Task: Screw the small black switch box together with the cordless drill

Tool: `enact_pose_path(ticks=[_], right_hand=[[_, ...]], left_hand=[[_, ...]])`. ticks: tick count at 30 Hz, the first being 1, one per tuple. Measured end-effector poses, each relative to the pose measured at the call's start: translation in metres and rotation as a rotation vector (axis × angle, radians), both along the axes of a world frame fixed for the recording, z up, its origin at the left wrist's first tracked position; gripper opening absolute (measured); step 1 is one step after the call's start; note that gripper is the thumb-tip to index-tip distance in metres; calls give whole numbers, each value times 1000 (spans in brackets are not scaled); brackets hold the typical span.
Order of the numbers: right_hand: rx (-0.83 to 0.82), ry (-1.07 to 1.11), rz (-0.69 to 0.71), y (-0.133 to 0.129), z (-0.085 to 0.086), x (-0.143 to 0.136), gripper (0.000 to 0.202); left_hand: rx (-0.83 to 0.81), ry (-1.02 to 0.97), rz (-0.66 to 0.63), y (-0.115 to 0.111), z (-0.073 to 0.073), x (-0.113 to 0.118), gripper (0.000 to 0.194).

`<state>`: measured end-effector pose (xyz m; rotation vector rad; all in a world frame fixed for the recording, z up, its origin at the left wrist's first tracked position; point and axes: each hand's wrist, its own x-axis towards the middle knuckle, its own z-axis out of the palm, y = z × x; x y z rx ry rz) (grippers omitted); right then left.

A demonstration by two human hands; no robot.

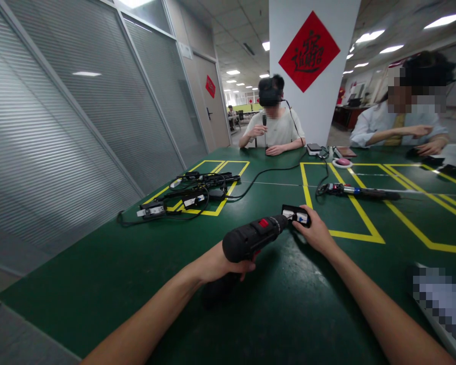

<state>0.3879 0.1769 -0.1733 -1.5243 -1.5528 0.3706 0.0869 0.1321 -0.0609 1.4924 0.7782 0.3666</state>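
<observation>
My left hand [221, 264] is wrapped round the grip of a black cordless drill [251, 238] with red details. The drill points away to the right. Its bit tip meets, or nearly meets, a small black box [297, 216] with white label-like patches and a bit of blue; whether they touch I cannot tell. Closed on the right side of that box is my right hand [318, 232], its thumb at the near edge and fingers behind. The box is held just above or on the green table [144, 284].
Black cables and labelled black adapters [193, 195] lie in a tangle at the left. Beyond my right hand is a dark cabled tool [359, 191]. A blurred-out flat object [441, 304] sits at the right edge. Two people with headsets sit opposite, one holding a screwdriver-like tool [265, 121].
</observation>
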Motion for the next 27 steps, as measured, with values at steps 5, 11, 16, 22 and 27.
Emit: enact_pose_path(ticks=[5, 11, 16, 22, 27], right_hand=[[-1, -16, -17, 0, 0, 0, 56], [26, -14, -14, 1, -2, -1, 56], [7, -8, -19, 1, -1, -1, 55], [9, -10, -20, 1, -3, -1, 55], [13, -7, -20, 2, -3, 0, 54]], left_hand=[[4, -14, 20, 1, -7, -2, 36], [-15, -21, 16, 2, -9, -2, 35], [-20, 3, 11, 2, -4, -1, 35], [-14, -11, 24, 1, -4, 0, 35], [-4, -11, 22, 1, -6, -1, 38]])
